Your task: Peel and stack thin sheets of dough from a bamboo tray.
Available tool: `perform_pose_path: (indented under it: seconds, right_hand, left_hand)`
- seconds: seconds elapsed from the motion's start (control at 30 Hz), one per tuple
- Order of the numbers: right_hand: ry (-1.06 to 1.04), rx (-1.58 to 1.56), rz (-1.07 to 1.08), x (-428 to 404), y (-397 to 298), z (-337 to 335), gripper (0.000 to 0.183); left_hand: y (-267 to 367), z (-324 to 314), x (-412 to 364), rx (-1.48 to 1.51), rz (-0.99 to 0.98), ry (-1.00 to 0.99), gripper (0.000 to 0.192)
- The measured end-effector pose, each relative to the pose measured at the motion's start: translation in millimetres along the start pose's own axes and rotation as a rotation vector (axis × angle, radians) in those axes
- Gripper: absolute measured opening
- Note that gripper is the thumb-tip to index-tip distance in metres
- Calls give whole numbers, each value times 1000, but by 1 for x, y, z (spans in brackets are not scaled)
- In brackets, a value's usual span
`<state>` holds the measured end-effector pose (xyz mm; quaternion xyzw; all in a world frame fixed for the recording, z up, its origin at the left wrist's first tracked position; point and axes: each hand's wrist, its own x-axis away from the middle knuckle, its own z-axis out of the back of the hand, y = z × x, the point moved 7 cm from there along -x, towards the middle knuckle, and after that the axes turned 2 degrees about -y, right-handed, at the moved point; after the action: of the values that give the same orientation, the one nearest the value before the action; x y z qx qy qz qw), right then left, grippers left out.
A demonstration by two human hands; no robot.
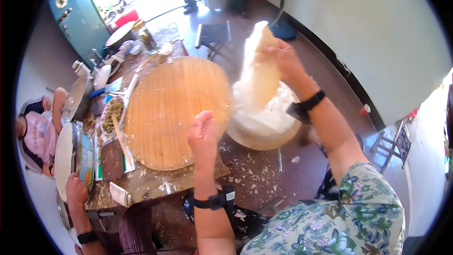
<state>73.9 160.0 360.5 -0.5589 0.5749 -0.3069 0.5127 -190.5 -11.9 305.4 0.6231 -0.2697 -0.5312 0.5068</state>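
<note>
In the head view, my right hand (285, 60) grips a pale, limp sheet (260, 74), blurred by motion; whether it is cloth or thin flatbread I cannot tell. The sheet hangs over a round, shallow basket (263, 146) that holds white, cloth-like material (244, 122). My left hand (202, 138) hovers over the near right edge of a round wooden board (177, 106). Its fingers are curled in and nothing shows between them. Pale crumbs dot the board, which rests on a worn wooden table (152, 180).
A co-worker's hand (77, 188) touches a round, white-topped thing (63, 163) on the left. Behind it sits another person (40, 134). A bowl of chopped filling (115, 108) holds a wooden stick (120, 136). Beyond the table is a folding stool (214, 35). Flakes litter the floor.
</note>
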Motion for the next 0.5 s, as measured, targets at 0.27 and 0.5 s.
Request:
perform_pose_path:
  seconds: [0.27,0.5]
  right_hand:
    - [-247,235,-56,5,-92,-72,19]
    - [-455,303,173,10,-155,-186,20]
  left_hand:
    - [-22,-8,1,435,314,43,26]
    - [-35,0,8,725,513,49,49]
